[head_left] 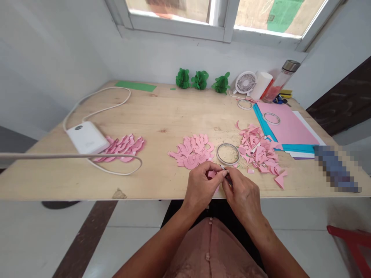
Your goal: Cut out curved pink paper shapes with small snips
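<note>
Near the table's front edge my left hand (203,185) is closed, pinching a pink paper piece (213,174) between thumb and fingers. My right hand (242,189) meets it at the fingertips, its fingers pressed together. A small dark and white item shows between the two hands, too covered to name. Just beyond my fingers lies a roll of narrow tape (228,154). To its left is a pile of curved pink paper cutouts (193,150), and to its right a heap of pink paper scraps (259,148).
A white power bank (87,137) with a cable lies at left beside more pink cutouts (127,148). Green paper ornaments (199,80), a small fan (245,83) and a glass bottle (281,81) stand at the back. Coloured sheets (292,127) lie at right.
</note>
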Tool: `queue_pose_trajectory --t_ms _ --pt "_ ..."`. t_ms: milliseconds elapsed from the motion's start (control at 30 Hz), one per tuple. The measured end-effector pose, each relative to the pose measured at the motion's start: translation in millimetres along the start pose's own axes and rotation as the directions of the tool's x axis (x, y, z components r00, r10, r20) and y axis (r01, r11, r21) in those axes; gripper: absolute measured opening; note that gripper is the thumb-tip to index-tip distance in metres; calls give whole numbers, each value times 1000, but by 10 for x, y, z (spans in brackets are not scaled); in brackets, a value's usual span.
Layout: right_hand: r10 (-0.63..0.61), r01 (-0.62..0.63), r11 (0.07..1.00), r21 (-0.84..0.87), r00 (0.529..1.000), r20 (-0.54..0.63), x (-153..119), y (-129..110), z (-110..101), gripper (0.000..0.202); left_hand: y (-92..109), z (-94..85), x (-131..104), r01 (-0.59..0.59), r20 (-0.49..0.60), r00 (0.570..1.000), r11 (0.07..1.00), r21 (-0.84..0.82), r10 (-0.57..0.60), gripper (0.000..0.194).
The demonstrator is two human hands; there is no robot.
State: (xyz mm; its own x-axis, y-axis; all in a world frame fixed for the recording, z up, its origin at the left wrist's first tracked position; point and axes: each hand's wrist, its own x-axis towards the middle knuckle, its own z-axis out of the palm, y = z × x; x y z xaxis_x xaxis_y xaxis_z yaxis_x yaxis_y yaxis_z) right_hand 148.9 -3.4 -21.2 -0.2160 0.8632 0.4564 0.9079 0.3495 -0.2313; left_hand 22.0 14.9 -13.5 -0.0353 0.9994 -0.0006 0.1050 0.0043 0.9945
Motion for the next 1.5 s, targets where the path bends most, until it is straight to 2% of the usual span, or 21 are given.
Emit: queue_pose_trajectory --t_ms 733,1133,1500 --pt "12 -12 1000 29 1000 0 -11 0 9 16 -36 -13 -9 -2 -3 1000 1000 30 2 4" --pt "19 -19 999 31 1000 17 -16 -2 9 18 -27 -13 -35 -120 -34 992 985 121 125 6" --pt "16 -17 999 39 1000 17 -18 -6 18 18 -31 -4 -38 -100 -23 994 989 108 103 5"
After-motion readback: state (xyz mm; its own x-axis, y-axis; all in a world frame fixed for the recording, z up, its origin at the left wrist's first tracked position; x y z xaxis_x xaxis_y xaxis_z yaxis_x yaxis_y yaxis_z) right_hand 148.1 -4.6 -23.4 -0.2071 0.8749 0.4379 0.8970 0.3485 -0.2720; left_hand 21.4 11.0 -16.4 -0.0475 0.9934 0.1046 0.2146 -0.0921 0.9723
